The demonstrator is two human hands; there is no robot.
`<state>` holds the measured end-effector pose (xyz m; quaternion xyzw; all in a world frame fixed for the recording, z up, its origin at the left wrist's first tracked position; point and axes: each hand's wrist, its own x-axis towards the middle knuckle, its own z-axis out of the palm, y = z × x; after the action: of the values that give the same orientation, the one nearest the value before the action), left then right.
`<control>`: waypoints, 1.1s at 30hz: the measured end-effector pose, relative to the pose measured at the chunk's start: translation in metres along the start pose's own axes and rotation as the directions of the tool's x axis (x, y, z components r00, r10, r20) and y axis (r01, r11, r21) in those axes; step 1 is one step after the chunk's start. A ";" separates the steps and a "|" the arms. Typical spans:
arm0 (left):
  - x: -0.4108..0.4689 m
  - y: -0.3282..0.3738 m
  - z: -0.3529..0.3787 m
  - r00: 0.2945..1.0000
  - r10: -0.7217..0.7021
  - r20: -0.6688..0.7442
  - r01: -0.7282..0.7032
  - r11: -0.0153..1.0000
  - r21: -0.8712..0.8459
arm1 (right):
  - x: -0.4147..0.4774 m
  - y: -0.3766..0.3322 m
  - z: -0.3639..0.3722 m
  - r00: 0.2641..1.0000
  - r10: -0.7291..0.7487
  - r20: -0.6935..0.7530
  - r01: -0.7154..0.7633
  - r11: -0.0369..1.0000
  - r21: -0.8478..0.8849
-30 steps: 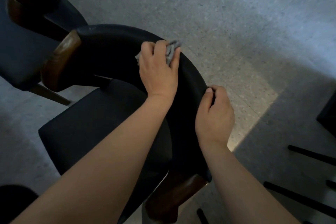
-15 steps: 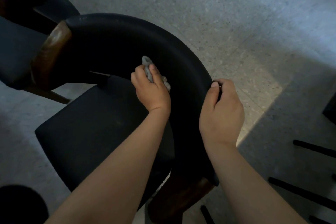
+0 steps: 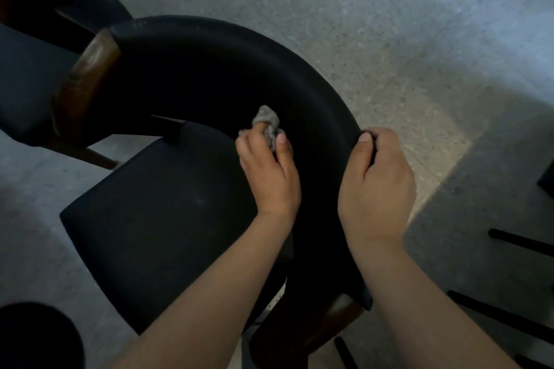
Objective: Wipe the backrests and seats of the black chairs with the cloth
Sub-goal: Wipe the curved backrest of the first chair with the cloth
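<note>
A black chair with a curved padded backrest [image 3: 227, 69] and a dark seat [image 3: 162, 213] stands below me. Its backrest ends in brown wooden armrest pieces [image 3: 84, 81]. My left hand [image 3: 269, 171] grips a crumpled grey cloth [image 3: 267, 124] and holds it against the inner face of the backrest, low down near the seat. My right hand [image 3: 377, 186] grips the top edge of the backrest on the right side, thumb over the rim.
A second black chair [image 3: 36, 75] stands at the upper left, close to the first. Thin black furniture legs [image 3: 521, 240] cross the grey speckled floor [image 3: 389, 24] at the lower right. A dark round shape [image 3: 36, 338] sits at the bottom left corner.
My left hand has brought the cloth down from the top rim of the backrest to its inner face near the seat. My right hand has kept its grip on the rim.
</note>
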<state>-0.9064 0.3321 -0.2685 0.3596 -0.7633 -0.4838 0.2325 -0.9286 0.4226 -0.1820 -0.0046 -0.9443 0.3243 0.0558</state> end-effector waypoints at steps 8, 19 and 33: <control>0.014 -0.031 0.007 0.999 -0.006 -0.042 0.007 0.999 0.034 | -0.001 0.001 0.002 1.000 -0.009 -0.003 0.009 1.000 -0.008; 0.004 -0.074 -0.026 0.879 -0.432 0.203 0.416 0.902 0.120 | 0.000 0.000 0.001 1.000 -0.011 0.005 0.011 0.999 -0.045; 0.032 0.020 -0.027 0.988 0.127 0.089 -0.135 0.986 0.093 | -0.001 -0.004 0.000 1.000 0.003 -0.006 -0.003 0.997 -0.071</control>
<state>-0.9140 0.2979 -0.2386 0.2995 -0.8173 -0.4435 0.2137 -0.9277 0.4190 -0.1799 -0.0090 -0.9551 0.2906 0.0577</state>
